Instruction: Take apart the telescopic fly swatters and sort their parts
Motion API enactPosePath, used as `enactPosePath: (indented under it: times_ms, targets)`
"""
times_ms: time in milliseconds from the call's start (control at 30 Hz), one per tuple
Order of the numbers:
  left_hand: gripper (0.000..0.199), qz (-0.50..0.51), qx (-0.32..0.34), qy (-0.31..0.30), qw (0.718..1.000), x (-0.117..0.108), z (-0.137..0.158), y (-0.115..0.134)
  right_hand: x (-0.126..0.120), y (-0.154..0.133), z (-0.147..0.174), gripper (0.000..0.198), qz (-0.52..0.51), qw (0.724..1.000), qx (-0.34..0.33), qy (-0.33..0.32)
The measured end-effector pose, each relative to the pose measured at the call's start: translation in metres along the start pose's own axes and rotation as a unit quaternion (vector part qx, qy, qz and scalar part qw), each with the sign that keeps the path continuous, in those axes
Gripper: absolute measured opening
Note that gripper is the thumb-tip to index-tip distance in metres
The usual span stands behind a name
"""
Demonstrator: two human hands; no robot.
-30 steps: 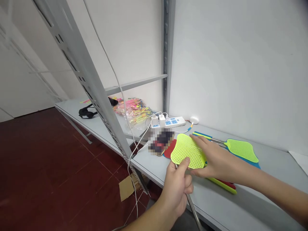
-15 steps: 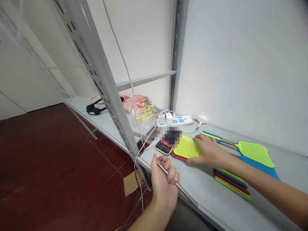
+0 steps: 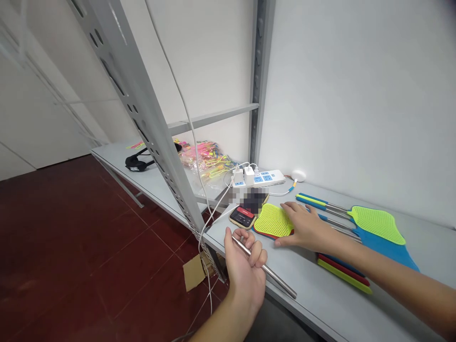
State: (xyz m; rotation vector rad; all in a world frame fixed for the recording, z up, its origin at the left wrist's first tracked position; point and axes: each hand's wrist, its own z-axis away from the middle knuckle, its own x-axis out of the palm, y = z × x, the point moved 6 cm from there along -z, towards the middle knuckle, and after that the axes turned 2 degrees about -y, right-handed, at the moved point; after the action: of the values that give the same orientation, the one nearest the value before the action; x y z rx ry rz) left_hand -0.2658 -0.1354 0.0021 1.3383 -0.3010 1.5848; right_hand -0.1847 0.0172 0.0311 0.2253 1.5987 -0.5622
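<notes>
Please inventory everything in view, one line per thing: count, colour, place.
Near table: one, grey, right
Far table: one, grey, left
Floor: one, dark red, lower left
Wall: one, white, behind near table
Shelf frame: one, grey, upright posts around centre
Fly swatters: several, overlapping; yellow-green, blue, red; near table
Metal rod: one, silver, lower centre
Phone: one, dark, beside swatters
Power strip: one, white and blue, near wall
Plugs: several, white, on strip
Round device: one, white, right of strip
Cables: several, white, hanging and on near table
Plastic-wrapped pile: one, pink and yellow, far table
Headset-like item: one, black, far table
Cardboard: count unclear, brown, floor
Left hand: one, bare, holding rod
Right hand: one, bare, at swatters
</notes>
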Motion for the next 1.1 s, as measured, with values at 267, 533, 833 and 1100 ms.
enactPosePath:
  times_ms: [267,533,833,1100]
  targets:
    - [0.036,0.038,-0.009,-0.063,0.997,0.048,-0.003,-0.023,-0.044,-0.027,0.069,0.038,-0.226,0.974,-0.010,-0.035]
    - [0.025,0.030,-0.067,-0.071,0.995,0.089,-0.008,-0.093,-0.045,0.030,0.113,0.021,-0.212,0.975,0.051,-0.029]
    - [0.013,-0.493,0.250,-0.283,0.784,0.083,0.005,-0.103,-0.045,0.128,0.076,0.021,-0.088,0.993,0.068,0.050]
    - [0.039,-0.707,0.314,-0.428,0.469,0.092,0.014,-0.140,-0.029,0.124,0.057,0.021,-0.012,0.999,0.000,0.052]
